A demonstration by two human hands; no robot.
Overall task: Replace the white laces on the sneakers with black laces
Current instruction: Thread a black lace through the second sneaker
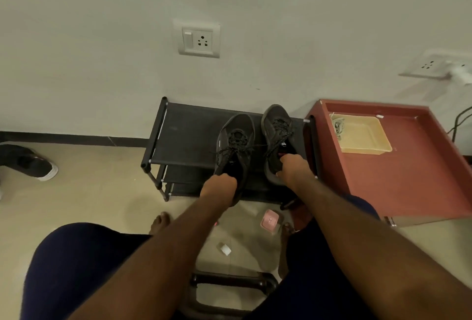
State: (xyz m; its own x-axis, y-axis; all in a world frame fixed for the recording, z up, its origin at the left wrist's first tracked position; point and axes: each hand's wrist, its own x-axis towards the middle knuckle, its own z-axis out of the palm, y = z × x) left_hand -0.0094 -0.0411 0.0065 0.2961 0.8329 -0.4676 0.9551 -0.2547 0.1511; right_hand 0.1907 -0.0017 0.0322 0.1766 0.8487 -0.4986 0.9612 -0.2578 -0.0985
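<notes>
- Our left hand (220, 187) is closed around the heel of the left sneaker (236, 146), fingers curled over its back edge.
- Our right hand (293, 166) grips the heel of the right sneaker (277, 131), thumb and fingers pinched on the collar.
- Both sneakers are dark, toes pointing at the wall (102, 39), and lie side by side on the top tier of a black shoe rack (178, 136); the right one sits a little farther back.
- Black laces (281, 128) are threaded through both shoes, with loose ends trailing across the rack between them.
- Just right of the rack stands a reddish bench (408, 166) with a raised rim; on it rests a pale tray (365, 136) holding what looks like a bundle of light laces (338, 125), though we cannot tell for sure.
- A wall socket (199, 38) is mounted above the rack.
- Another dark shoe with a white sole (38, 164) lies on the floor (89, 192) far to the left.
- A small pink object (269, 219) lies on the floor near our bare feet.
</notes>
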